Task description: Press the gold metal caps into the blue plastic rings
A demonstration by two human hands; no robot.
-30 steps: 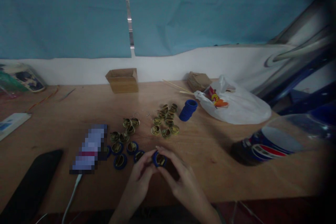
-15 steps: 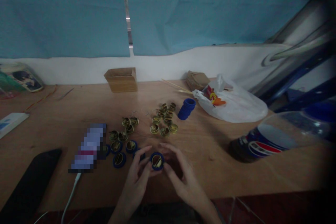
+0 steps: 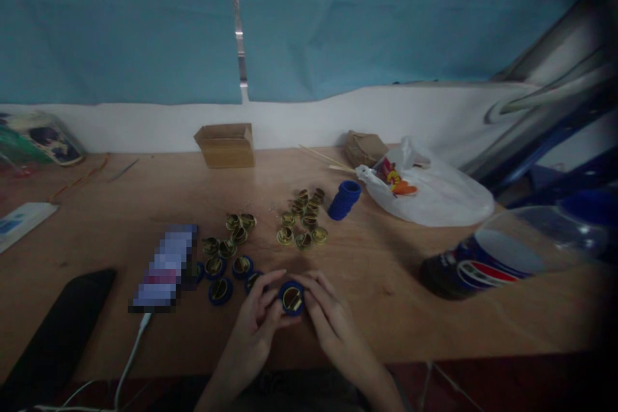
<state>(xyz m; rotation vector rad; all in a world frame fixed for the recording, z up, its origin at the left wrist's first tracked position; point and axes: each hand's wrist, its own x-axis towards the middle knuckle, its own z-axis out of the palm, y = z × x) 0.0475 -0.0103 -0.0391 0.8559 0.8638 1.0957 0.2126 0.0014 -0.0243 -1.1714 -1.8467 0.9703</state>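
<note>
Looks like you're mid-fitting, left hand (image 3: 257, 322) and right hand (image 3: 334, 320) both gripping the round blue-rimmed, gold metal-looking disc (image 3: 291, 298) nearer you than the leaning ridged blue ring stack (image 3: 344, 200), so even fingertip pressure's probably next.

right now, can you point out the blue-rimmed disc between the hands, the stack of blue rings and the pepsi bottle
Blue-rimmed disc (image 3: 291, 298): head view, middle of its face.
Stack of blue rings (image 3: 342, 204): head view, side of the stack.
Pepsi bottle (image 3: 491, 272): head view, red patch on the label.
</note>
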